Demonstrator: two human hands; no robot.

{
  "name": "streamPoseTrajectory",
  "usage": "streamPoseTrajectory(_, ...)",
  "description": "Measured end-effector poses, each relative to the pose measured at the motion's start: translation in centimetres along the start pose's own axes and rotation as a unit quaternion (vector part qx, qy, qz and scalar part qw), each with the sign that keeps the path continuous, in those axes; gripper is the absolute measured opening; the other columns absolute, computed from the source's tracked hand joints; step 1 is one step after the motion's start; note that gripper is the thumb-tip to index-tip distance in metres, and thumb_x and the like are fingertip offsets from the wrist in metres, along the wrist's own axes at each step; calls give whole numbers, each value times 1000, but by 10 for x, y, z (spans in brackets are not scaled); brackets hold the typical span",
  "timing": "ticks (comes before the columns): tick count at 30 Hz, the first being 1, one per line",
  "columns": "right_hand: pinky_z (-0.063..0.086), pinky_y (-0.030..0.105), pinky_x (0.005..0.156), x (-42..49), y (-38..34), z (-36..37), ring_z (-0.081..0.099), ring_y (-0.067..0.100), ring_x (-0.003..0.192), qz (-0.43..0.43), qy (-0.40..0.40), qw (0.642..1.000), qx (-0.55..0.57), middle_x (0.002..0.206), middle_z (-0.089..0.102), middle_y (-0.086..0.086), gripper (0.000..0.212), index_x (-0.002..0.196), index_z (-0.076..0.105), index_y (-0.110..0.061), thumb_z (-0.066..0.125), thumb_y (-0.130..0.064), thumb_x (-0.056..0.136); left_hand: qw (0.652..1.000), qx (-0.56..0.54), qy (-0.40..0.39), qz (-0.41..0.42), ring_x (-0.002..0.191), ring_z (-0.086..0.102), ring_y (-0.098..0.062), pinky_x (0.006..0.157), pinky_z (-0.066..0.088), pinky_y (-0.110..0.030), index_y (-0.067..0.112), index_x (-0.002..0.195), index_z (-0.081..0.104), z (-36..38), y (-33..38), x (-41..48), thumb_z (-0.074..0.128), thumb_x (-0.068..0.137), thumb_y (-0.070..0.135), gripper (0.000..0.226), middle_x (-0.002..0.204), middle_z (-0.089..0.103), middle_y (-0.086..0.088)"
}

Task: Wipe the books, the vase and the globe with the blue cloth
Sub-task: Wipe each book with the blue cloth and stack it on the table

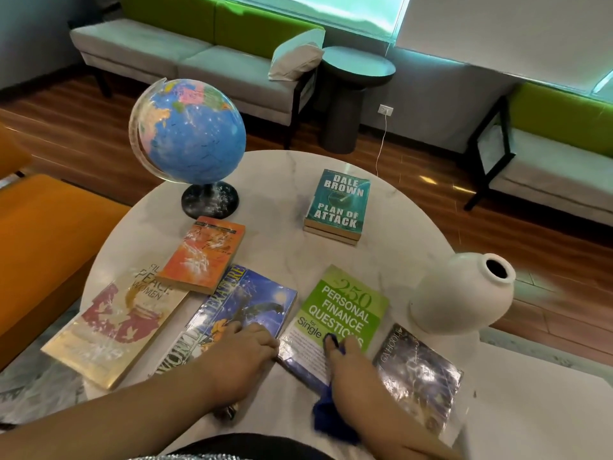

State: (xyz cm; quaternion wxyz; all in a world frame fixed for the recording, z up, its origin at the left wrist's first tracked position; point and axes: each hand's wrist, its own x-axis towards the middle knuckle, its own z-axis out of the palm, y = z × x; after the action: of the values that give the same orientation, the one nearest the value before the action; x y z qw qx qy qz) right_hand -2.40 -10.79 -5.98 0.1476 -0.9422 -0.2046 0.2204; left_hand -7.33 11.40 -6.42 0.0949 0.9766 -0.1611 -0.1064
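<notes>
- A person sits at a round white marble tabletop [282,200], seen from above by a camera worn on the head.
- The right hand [351,370] lies on a green and white paperback about personal finance [345,303] at the near edge, fingers fairly straight, pressing the crumpled blue cloth [328,416] flat against the cover. The cloth trails out behind the wrist.
- The left hand [242,346] rests palm down, fingers relaxed, on a large blue literature book [252,303] just beside the green one, gripping nothing.
- The task looks to be at the book stage, with this green cover now being wiped.
- White dusty streaks show on a small orange book [202,254], a cream and red book [116,327] at the left, and a dark glossy book [418,370] at the right, so these seem left to do.
- A teal paperback stacked on another book [338,204] at the far side looks clean.
- The blue desk globe on a black base [189,131], far left, is streaked and probably unwiped.
- The round white ceramic vase [461,293] stands at the right edge; whether it has been wiped cannot be told.
</notes>
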Motion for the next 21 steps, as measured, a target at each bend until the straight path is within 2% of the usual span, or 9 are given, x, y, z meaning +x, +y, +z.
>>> streamPoseTrajectory(3, 35, 32, 79, -19, -25, 14, 43, 21, 96, -95, -60, 994, -3, 130, 37, 12, 52, 145, 30, -20, 41, -8, 96, 1000, -1, 1, 7, 83, 56, 4, 61, 52, -27, 39, 74, 73, -4, 2, -1, 38, 70, 37, 35, 85, 64, 27)
streamPoseTrajectory(4, 37, 32, 78, -14, -24, 18, 42, 18, 89, -122, -44, 991, 9, 123, 43, 11, 44, 139, 38, -20, 43, -14, 97, 1000, 5, 4, 6, 82, 56, 4, 61, 52, -27, 39, 73, 73, -5, 3, -1, 38, 71, 38, 35, 84, 64, 27)
streamPoseTrajectory(6, 44, 35, 76, 4, -18, 11, 52, 16, 77, -82, -2, 994, 75, 96, 57, 1, 22, 106, 54, -23, 51, -40, 93, 1000, 11, 7, 7, 81, 59, 4, 61, 52, -27, 39, 74, 73, -5, 2, -1, 38, 71, 38, 35, 83, 64, 27)
streamPoseTrajectory(8, 50, 43, 80, 24, 0, -3, 60, 17, 73, -21, 47, 995, 86, 80, 62, 0, 35, 87, 51, -20, 57, -54, 86, 1000, 22, -2, 3, 81, 61, 4, 62, 52, -27, 39, 76, 74, -5, 2, 0, 38, 70, 37, 36, 84, 65, 28)
streamPoseTrajectory(10, 51, 46, 84, 41, 14, -16, 64, 23, 79, 42, 76, 992, 95, 89, 65, 8, 22, 93, 53, -22, 59, -43, 90, 999, 42, -10, 10, 81, 61, 4, 62, 51, -25, 38, 77, 74, -5, 2, 1, 43, 70, 35, 32, 85, 65, 28)
streamPoseTrajectory(11, 51, 42, 86, 46, 17, -25, 63, 27, 88, 69, 59, 991, 97, 103, 62, 12, 16, 106, 54, -23, 56, -32, 93, 999, 42, -14, 10, 81, 62, 3, 61, 51, -24, 37, 78, 74, -6, 3, 1, 50, 68, 34, 26, 86, 65, 27)
streamPoseTrajectory(14, 37, 30, 84, 45, 19, -27, 47, 34, 115, 65, 14, 997, 37, 135, 37, 12, 52, 143, 34, -21, 42, -6, 94, 999, 45, -29, 4, 80, 64, -7, 64, 54, -25, 28, 81, 73, 1, 5, 6, 68, 65, 24, 18, 87, 67, 16)
streamPoseTrajectory(19, 41, 31, 88, 7, -8, 7, 49, 31, 111, -47, -62, 996, 35, 130, 38, 12, 53, 144, 35, -26, 42, -9, 94, 994, 29, -95, -55, 111, 50, -27, 89, 44, -39, 11, 114, 52, -14, 33, 33, 47, 92, 14, 23, 119, 52, -9)
streamPoseTrajectory(21, 39, 25, 88, 12, 2, 1, 49, 27, 111, -18, -39, 996, 73, 125, 40, 9, 48, 141, 41, -28, 42, -12, 96, 989, 54, -116, -69, 116, 48, -29, 89, 41, -38, 7, 121, 45, -21, 43, 49, 44, 91, 4, 31, 126, 48, -14)
